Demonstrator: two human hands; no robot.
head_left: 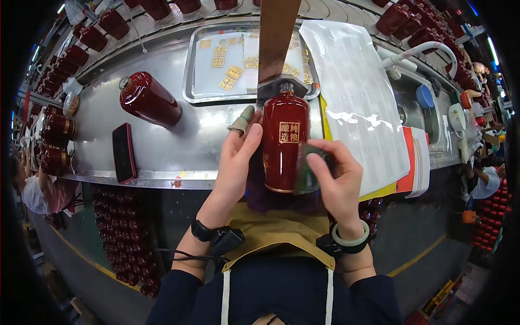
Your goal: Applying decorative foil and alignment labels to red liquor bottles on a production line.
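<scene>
A glossy dark red bottle [281, 160] with a gold square label stands in front of me, its neck against a bracket below a brown upright bar [276, 40]. My left hand [236, 149] is beside the bottle's left side, fingers stretched, with pale and green finger covers on its fingertips. Whether it touches the glass I cannot tell. Between thumb and fingers, my right hand [340, 176] holds a flat dark green scraper-like piece [309, 174] against the bottle's lower right side. Behind lies a metal tray [190, 81] with several gold labels [234, 72] on pale sheets.
Another red bottle [151, 100] lies tilted on the steel worktop [97, 127] at left, near a red-edged phone [124, 153]. White sheeting [355, 97] covers the right side, beside a sink [414, 89] with a faucet [422, 51]. Many red bottles [122, 233] stand below the worktop.
</scene>
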